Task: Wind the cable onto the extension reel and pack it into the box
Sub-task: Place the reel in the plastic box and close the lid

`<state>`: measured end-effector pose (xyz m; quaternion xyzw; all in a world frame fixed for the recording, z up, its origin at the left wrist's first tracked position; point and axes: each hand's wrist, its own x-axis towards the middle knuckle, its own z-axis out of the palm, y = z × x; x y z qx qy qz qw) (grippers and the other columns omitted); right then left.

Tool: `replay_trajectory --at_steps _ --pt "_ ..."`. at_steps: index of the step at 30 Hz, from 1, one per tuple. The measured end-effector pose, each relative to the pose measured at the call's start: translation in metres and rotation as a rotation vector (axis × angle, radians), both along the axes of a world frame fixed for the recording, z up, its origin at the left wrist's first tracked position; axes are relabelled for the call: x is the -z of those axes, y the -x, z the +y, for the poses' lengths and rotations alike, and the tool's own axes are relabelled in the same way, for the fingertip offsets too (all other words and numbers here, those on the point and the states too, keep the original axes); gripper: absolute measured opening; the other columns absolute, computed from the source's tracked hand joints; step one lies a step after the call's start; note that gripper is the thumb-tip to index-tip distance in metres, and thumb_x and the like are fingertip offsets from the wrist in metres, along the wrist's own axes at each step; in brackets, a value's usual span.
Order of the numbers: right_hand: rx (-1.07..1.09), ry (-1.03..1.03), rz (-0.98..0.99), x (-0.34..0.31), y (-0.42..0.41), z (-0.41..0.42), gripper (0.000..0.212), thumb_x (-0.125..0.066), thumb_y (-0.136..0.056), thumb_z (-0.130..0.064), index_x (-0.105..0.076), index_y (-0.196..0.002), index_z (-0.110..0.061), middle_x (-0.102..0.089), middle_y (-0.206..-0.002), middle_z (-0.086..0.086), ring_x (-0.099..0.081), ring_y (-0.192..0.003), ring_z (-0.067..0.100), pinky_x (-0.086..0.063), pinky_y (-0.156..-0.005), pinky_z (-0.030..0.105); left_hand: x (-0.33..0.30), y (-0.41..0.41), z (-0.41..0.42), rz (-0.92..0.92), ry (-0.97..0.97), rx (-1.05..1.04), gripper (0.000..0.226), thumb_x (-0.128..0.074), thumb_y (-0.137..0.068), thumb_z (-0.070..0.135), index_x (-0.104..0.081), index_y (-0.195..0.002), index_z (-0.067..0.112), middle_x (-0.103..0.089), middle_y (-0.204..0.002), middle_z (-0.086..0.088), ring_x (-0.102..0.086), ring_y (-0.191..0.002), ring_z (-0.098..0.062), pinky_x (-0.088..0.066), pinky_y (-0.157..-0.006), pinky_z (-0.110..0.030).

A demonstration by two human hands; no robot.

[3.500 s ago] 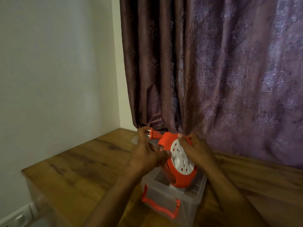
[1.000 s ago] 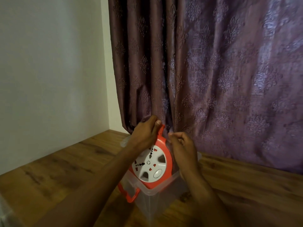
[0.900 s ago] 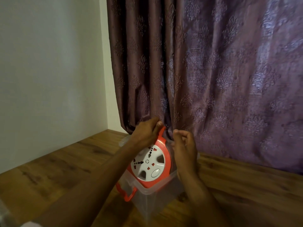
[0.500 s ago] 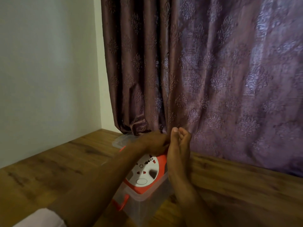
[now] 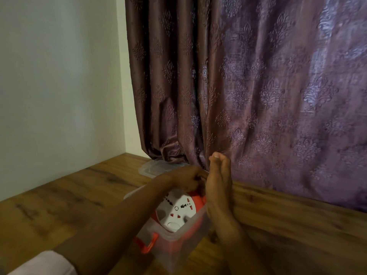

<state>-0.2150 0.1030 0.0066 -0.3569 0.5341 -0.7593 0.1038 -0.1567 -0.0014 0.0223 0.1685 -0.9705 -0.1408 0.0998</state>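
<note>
The orange extension reel [image 5: 176, 213] with its white socket face sits tilted inside the clear plastic box [image 5: 179, 234] on the wooden table. My left hand [image 5: 184, 179] is over the reel's top edge with fingers curled round it. Just right of the reel, my right hand [image 5: 218, 187] stands edge-on, its fingers straight and pointing up, holding nothing. The wound cable and plug are hidden from view.
The box has an orange latch [image 5: 149, 243] on its near side. A clear lid [image 5: 155, 167] lies behind the box against the purple curtain [image 5: 258, 96]. A white wall [image 5: 59, 86] is at the left. Wooden table [image 5: 59, 211] surface spreads on both sides.
The reel has sunk lower into the box under my left hand. My right hand has let go of the reel's rim and straightened up beside it.
</note>
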Motion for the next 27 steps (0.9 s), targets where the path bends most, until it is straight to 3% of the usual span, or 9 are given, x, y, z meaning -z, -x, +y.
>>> replay_trajectory --at_steps 3,6,10,11,14,17,20,24,27 --pt "-0.020 -0.001 -0.015 0.001 0.001 -0.001 0.015 -0.037 -0.085 -0.057 -0.051 -0.083 -0.061 -0.062 -0.087 -0.032 -0.057 -0.090 -0.007 -0.048 -0.088 0.035 -0.009 -0.014 0.001 0.160 -0.044 -0.016 0.034 -0.050 -0.085 0.000 -0.066 -0.106 0.021 -0.071 -0.092 0.004 -0.065 -0.080 -0.003 -0.050 -0.075 -0.015" --pt "-0.019 0.000 0.012 -0.001 0.004 -0.002 0.019 -0.039 -0.097 -0.039 -0.055 -0.089 -0.047 -0.062 -0.099 -0.018 -0.058 -0.103 0.011 -0.046 -0.095 0.040 -0.019 -0.036 0.003 0.367 -0.116 -0.087 0.029 -0.049 -0.090 0.000 -0.068 -0.104 0.017 -0.073 -0.086 0.002 -0.068 -0.076 -0.005 -0.051 -0.068 -0.015" --pt "0.017 -0.017 0.169 0.003 0.018 0.001 0.018 -0.043 -0.099 -0.019 -0.057 -0.109 -0.020 -0.063 -0.112 0.000 -0.058 -0.105 0.017 -0.044 -0.081 0.022 -0.017 -0.079 0.006 0.317 0.321 -0.321 0.028 -0.051 -0.090 0.011 -0.066 -0.110 0.025 -0.071 -0.099 0.005 -0.063 -0.085 -0.008 -0.040 -0.064 -0.003" --pt "0.042 -0.059 0.237 0.009 0.022 0.002 0.020 -0.044 -0.098 -0.015 -0.057 -0.112 -0.017 -0.063 -0.113 0.001 -0.057 -0.102 0.016 -0.042 -0.075 0.018 -0.012 -0.089 0.005 0.271 0.314 -0.361 0.029 -0.050 -0.091 0.014 -0.063 -0.114 0.027 -0.069 -0.106 0.004 -0.059 -0.087 -0.007 -0.036 -0.064 -0.002" --pt "0.090 -0.178 0.339 0.027 0.036 0.001 0.029 -0.044 -0.095 -0.007 -0.056 -0.120 -0.016 -0.060 -0.121 0.001 -0.056 -0.107 0.018 -0.046 -0.082 0.027 0.005 -0.108 0.007 0.220 -0.211 -0.444 0.030 -0.048 -0.096 0.023 -0.053 -0.125 0.026 -0.062 -0.117 0.000 -0.057 -0.097 -0.011 -0.046 -0.081 -0.020" --pt "0.060 -0.235 0.242 0.035 0.047 -0.003 0.034 -0.046 -0.093 -0.006 -0.055 -0.122 -0.020 -0.059 -0.125 0.002 -0.056 -0.112 0.023 -0.050 -0.092 0.042 0.001 -0.116 0.007 0.184 -0.542 -0.549 0.030 -0.055 -0.092 0.034 -0.054 -0.121 0.026 -0.066 -0.109 -0.004 -0.061 -0.091 -0.015 -0.051 -0.070 -0.026" --pt "-0.024 -0.255 0.073 0.039 0.051 -0.004 0.030 -0.045 -0.094 -0.007 -0.056 -0.118 -0.021 -0.063 -0.117 0.009 -0.061 -0.103 0.029 -0.053 -0.087 0.051 -0.004 -0.119 0.003 0.117 -0.652 -0.585 0.021 -0.060 -0.089 0.036 -0.058 -0.108 0.027 -0.065 -0.111 -0.005 -0.062 -0.099 -0.022 -0.055 -0.078 -0.034" --pt "-0.032 -0.263 0.046 0.039 0.050 -0.004 0.031 -0.040 -0.096 -0.008 -0.057 -0.116 -0.023 -0.064 -0.116 0.006 -0.063 -0.101 0.026 -0.053 -0.089 0.050 -0.002 -0.118 -0.003 0.112 -0.657 -0.623 0.030 -0.065 -0.084 0.041 -0.059 -0.102 0.018 -0.068 -0.103 -0.007 -0.067 -0.092 -0.025 -0.055 -0.063 -0.031" --pt "-0.033 -0.243 -0.003 0.038 0.055 -0.003 0.023 -0.047 -0.095 -0.011 -0.060 -0.108 -0.025 -0.067 -0.109 0.005 -0.065 -0.094 0.025 -0.056 -0.081 0.046 0.005 -0.121 -0.009 0.136 -0.681 -0.584 0.033 -0.063 -0.083 0.047 -0.060 -0.098 0.018 -0.069 -0.104 -0.006 -0.068 -0.091 -0.023 -0.055 -0.064 -0.028"
